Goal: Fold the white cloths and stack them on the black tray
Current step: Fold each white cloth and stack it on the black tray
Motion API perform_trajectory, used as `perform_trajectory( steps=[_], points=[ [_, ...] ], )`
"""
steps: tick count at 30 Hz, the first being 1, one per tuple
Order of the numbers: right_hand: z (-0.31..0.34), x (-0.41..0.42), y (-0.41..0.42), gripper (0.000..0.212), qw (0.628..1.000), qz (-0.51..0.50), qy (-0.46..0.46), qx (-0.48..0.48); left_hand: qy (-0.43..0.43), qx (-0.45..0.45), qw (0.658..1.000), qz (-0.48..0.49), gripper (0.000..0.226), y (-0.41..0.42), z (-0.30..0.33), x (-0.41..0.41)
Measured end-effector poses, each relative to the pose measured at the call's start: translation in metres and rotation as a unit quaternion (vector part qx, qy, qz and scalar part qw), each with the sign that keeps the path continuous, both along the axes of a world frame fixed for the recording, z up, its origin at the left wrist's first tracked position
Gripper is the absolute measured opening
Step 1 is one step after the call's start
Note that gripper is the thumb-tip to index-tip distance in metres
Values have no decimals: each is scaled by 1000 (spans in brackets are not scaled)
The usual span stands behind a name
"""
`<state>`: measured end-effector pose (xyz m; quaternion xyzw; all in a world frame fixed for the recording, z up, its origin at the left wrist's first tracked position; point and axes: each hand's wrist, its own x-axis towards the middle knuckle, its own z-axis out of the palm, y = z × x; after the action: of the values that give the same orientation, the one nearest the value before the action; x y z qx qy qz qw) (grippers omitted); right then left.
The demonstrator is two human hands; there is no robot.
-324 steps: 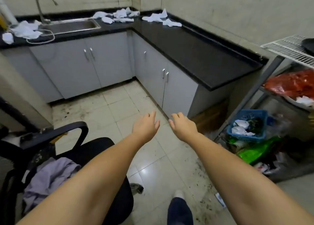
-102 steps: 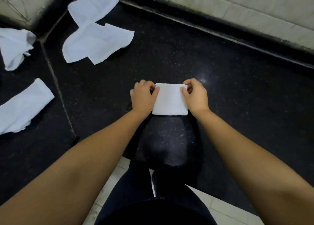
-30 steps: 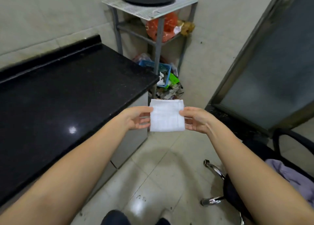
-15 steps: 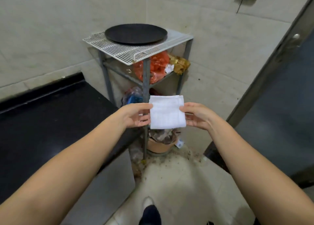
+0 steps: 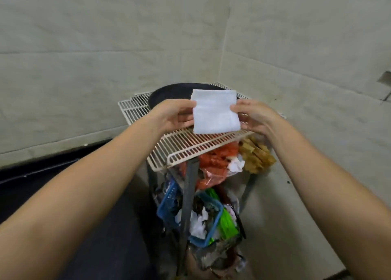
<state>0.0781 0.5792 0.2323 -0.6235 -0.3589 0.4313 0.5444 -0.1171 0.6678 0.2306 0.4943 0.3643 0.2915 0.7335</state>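
Observation:
A folded white cloth, a small flat square, hangs in the air between both my hands. My left hand pinches its left edge and my right hand pinches its right edge. Right behind the cloth lies the round black tray on top of a white wire rack. The cloth and my hands hide most of the tray, and the cloth's lower edge hovers over the rack's front part. No cloth shows on the visible part of the tray.
The rack stands in a corner of tiled walls. Beneath it sit an orange plastic bag, brown pieces and a blue basket with white scraps and green items. The black countertop ends at the lower left.
Since the counter fold, I carried the folded cloth over to the rack. In the last half second my hands rose and came forward, so the cloth now overlaps the tray.

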Motion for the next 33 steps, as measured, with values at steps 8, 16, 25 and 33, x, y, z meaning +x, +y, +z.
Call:
perform_trajectory(
  steps=[8,16,25,33],
  points=[
    [-12,77,166,8,986,107,-110,-67,93,10,980,174,22,106,-19,73],
    [-47,101,236,9,951,163,-255,-69,358,168,891,222,8,163,-48,105],
    [-53,99,245,28,878,161,-443,-81,495,208,809,238,20,167,-65,112],
    [-20,14,219,37,868,152,-473,21,321,257,852,326,20,108,-34,15]
  ],
)
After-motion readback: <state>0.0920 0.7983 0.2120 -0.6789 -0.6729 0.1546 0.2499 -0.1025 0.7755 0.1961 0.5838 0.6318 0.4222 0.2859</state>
